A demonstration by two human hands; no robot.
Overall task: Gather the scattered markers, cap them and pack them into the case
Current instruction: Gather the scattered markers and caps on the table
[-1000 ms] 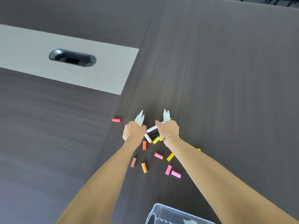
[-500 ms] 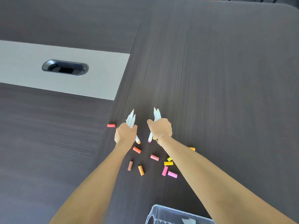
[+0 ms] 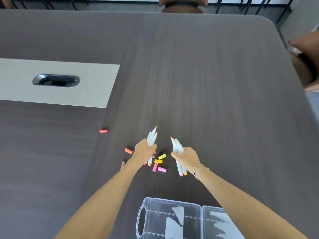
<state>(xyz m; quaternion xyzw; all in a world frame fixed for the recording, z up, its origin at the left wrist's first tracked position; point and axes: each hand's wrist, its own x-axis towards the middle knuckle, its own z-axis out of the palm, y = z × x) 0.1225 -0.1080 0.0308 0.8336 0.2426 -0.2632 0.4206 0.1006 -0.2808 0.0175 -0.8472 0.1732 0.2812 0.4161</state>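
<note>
My left hand [image 3: 144, 151] grips a bundle of uncapped white markers [image 3: 151, 137], tips pointing away from me. My right hand [image 3: 186, 158] grips a second bundle of uncapped markers [image 3: 177, 145], whose coloured ends stick out below the fist. Between and beneath the hands lie several loose caps: a yellow cap [image 3: 162, 156], a pink cap [image 3: 162, 169], an orange cap [image 3: 128, 150]. A red cap [image 3: 103, 131] lies apart to the left. The clear plastic case [image 3: 172, 219] lies open at the near edge, between my forearms.
A dark wood table [image 3: 207, 83] has a pale inset panel [image 3: 69, 87] with a cable port [image 3: 56, 80] at the left. Chairs stand beyond the far edge and at the right corner [image 3: 305, 66].
Both hands pulled slightly apart and toward me with their marker bundles. The view lifted and drew back, so the far table edge and more of the case show.
</note>
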